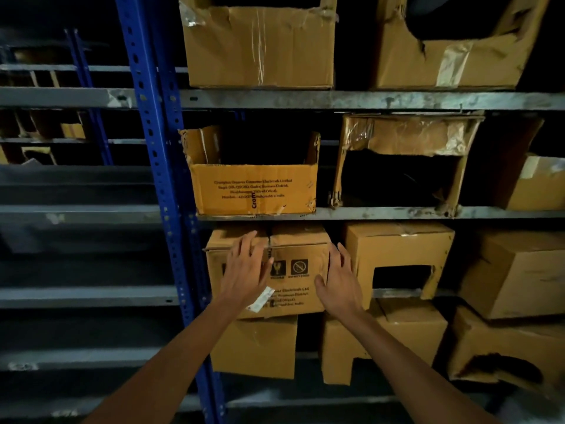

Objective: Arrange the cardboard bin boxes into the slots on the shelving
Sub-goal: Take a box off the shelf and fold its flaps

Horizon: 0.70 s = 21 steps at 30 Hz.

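Centrally, a printed cardboard bin box (298,270) sits slotted, left hand (244,270) on its front, right hand (339,280) at its three o'clock edge, fingers spread straight. Neighbouring boxes (397,255) look placed; this one seems nearly seated.

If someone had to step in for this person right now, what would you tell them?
Left hand: open, flat on the front of the printed cardboard box.
Right hand: open, against that box's right edge.
The box stands in the lower shelf's leftmost slot, beside the blue upright.
Above it, an open bin box is already slotted.
Left: probably push this box home, straighten the tilted box at right.
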Each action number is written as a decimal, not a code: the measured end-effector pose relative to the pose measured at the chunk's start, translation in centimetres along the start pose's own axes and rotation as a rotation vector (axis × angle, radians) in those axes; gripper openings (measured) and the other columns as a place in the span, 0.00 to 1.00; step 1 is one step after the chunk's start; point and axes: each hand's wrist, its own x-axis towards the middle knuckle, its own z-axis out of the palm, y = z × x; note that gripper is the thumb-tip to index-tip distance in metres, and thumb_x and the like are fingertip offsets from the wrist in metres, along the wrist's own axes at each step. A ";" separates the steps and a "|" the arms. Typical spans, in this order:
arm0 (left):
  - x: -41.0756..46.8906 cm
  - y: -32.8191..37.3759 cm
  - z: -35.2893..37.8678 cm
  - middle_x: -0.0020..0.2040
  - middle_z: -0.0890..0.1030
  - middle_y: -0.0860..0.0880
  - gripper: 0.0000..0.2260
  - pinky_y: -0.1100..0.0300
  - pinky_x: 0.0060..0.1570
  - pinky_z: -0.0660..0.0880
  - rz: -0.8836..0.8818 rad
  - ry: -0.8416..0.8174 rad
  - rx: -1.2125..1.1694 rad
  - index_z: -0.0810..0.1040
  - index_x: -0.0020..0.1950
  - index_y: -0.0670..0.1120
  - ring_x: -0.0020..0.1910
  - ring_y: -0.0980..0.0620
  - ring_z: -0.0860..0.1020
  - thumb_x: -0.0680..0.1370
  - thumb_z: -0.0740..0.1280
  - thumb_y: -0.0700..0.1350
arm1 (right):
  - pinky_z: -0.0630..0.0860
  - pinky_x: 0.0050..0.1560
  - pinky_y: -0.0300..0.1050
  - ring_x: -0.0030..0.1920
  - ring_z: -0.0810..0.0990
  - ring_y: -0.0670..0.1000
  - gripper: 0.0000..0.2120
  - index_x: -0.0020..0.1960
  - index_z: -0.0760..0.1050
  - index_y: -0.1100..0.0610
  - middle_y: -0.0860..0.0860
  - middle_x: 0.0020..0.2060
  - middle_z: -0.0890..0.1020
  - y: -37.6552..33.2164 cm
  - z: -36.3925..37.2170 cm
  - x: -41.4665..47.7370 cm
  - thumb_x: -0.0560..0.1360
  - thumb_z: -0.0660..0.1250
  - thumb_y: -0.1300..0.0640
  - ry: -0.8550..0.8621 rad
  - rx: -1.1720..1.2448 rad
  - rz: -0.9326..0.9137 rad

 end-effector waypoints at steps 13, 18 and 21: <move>19.6 11.0 2.7 0.69 0.69 0.39 0.19 0.49 0.68 0.68 0.395 0.354 -0.255 0.71 0.69 0.41 0.68 0.41 0.67 0.80 0.62 0.47 | 0.73 0.63 0.53 0.71 0.63 0.57 0.36 0.77 0.54 0.53 0.53 0.74 0.61 1.2 -9.4 11.5 0.74 0.67 0.57 0.428 0.005 -0.137; 23.4 13.0 4.6 0.69 0.68 0.39 0.19 0.46 0.66 0.68 0.426 0.400 -0.303 0.71 0.68 0.41 0.68 0.39 0.66 0.80 0.63 0.48 | 0.73 0.65 0.53 0.71 0.65 0.58 0.35 0.77 0.56 0.55 0.55 0.73 0.63 3.9 -11.8 13.6 0.75 0.68 0.57 0.547 -0.034 -0.096; 24.4 13.8 5.8 0.70 0.67 0.37 0.18 0.44 0.68 0.66 0.397 0.449 -0.306 0.72 0.67 0.41 0.70 0.36 0.65 0.79 0.64 0.47 | 0.73 0.63 0.53 0.70 0.66 0.59 0.33 0.76 0.56 0.55 0.55 0.72 0.63 5.8 -12.9 14.2 0.75 0.67 0.57 0.586 -0.059 -0.061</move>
